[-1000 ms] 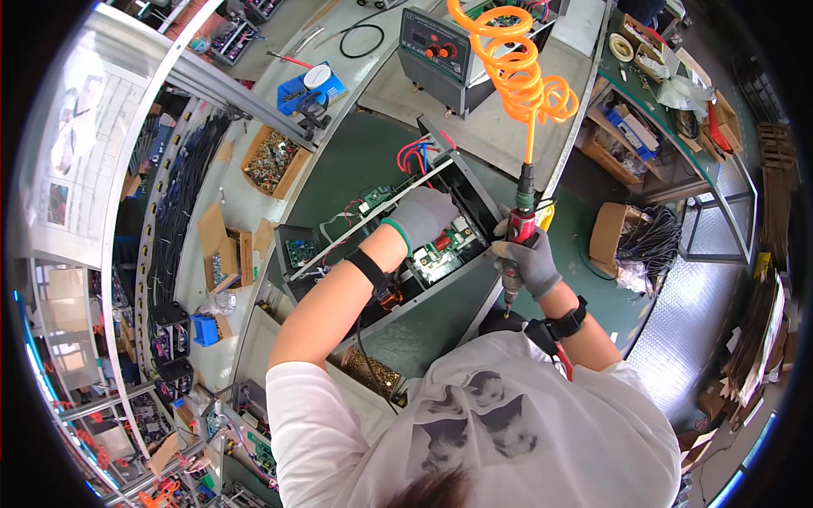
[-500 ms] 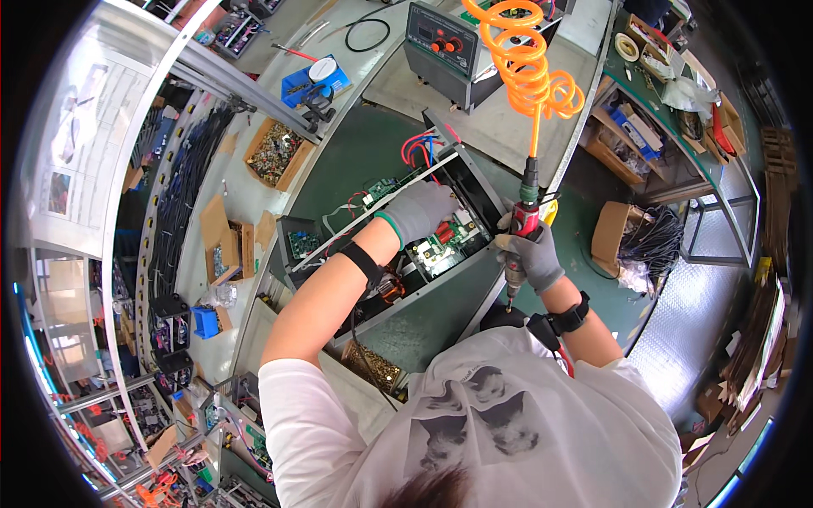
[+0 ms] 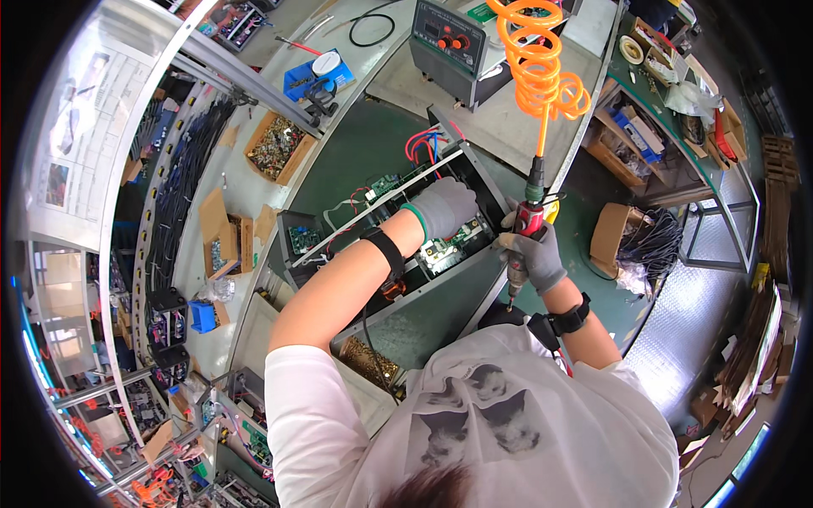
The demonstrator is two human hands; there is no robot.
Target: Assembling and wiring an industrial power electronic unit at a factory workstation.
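My right hand (image 3: 542,262), in a grey glove, is wrapped round a red and grey air screwdriver (image 3: 529,220). Its bit points down beside the near right end of an open metal case (image 3: 406,303), and an orange coiled hose (image 3: 538,74) runs up from its top. My left hand (image 3: 450,207), gloved too, reaches into the case above a green circuit board (image 3: 449,250). Its fingers bend downward and their tips are hidden, so whether they grip anything does not show. Red and blue wires (image 3: 425,146) stick out at the case's far end.
Beyond the case stands a dark power unit (image 3: 440,42) with red knobs. To the left are a wooden box of small hardware (image 3: 278,148) and a blue bin (image 3: 326,72). A tray of brass-coloured screws (image 3: 368,360) lies near my body. At right sits a carton of black cables (image 3: 614,241).
My left hand has moved right and slightly away from my body, over the far right part of the case. My right hand with the screwdriver has hardly moved.
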